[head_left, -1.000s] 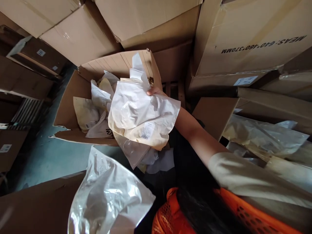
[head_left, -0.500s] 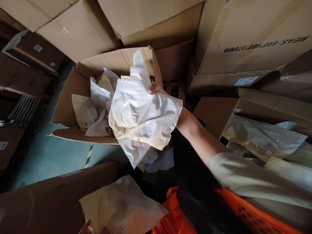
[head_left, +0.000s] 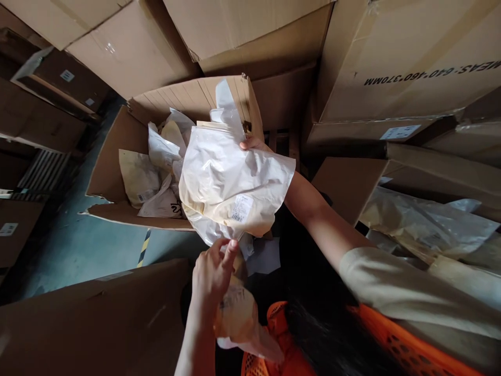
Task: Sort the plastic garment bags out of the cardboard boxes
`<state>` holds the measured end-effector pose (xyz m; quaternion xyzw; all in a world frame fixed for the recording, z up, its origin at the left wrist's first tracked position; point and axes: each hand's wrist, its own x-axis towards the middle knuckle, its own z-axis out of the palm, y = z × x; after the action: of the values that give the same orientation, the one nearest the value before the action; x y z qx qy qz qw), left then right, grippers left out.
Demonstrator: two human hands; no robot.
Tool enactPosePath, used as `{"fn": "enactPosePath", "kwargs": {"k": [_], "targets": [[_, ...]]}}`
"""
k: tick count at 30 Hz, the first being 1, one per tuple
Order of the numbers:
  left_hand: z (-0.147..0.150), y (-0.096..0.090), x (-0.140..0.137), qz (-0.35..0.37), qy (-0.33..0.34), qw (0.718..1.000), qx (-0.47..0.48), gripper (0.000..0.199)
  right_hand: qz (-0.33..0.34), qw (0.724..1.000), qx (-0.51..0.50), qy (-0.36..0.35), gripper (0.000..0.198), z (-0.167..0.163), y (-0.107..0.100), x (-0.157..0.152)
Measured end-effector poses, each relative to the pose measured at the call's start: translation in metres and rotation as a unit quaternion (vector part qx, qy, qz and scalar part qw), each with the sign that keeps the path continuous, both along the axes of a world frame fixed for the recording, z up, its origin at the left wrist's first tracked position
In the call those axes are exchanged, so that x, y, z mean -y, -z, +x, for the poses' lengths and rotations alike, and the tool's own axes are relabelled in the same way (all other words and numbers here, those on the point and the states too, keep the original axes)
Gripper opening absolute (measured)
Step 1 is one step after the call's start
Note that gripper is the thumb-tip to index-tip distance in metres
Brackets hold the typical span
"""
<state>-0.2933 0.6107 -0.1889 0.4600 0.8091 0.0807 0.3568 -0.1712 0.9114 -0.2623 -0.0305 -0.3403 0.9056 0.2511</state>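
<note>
White plastic bag (head_left: 230, 177), cream-tinted towards its bottom edge and bearing a barcode label (head_left: 241, 208), is held at the near right part of an open carton (head_left: 107, 162), overlapping it in view; further wrapped packets (head_left: 222, 116) project behind its upper edge. Right hand (head_left: 256, 144) grips the bag at its upper right side, thumb on the face, remaining fingers hidden beneath; left hand (head_left: 211, 274) is raised just below the bag's lower edge, fingers bent and thumb extended; whether it pinches anything cannot be told. Lower bag (head_left: 237, 310), translucent with a yellowish part, hangs or lies directly below the left hand, its support unclear; an orange mesh garment (head_left: 391, 342) shows beside it. Open carton contains several bagged packages (head_left: 139, 176), loosely piled, one with black print; its front edge is torn. Second open carton (head_left: 350, 183), at right, also contains clear and cream bags (head_left: 428, 216); stacked cartons (head_left: 407, 49) stand behind; yellow-and-black tape (head_left: 144, 248) marks the floor (head_left: 88, 250) at left.
</note>
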Motion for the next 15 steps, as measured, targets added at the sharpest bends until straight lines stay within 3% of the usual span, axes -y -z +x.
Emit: {"fn": "enactPosePath", "kwargs": {"k": [4,10,13,15], "targets": [[0.005,0.011,-0.029,0.002,-0.066,0.992,0.109,0.079,-0.004,1.0,-0.008,-0.003,0.022,-0.002,-0.005,0.002],[0.015,0.016,-0.047,0.023,-0.125,0.987,0.101,0.061,-0.019,0.999,-0.039,-0.021,0.018,-0.005,-0.002,0.005],[0.014,0.005,-0.032,0.074,-0.153,0.982,0.079,0.059,-0.027,0.999,-0.042,-0.019,0.018,-0.002,-0.002,0.01],[0.009,-0.007,-0.007,0.115,-0.161,0.98,0.013,0.059,-0.042,0.998,-0.035,-0.019,0.031,-0.001,-0.002,0.012]]}}
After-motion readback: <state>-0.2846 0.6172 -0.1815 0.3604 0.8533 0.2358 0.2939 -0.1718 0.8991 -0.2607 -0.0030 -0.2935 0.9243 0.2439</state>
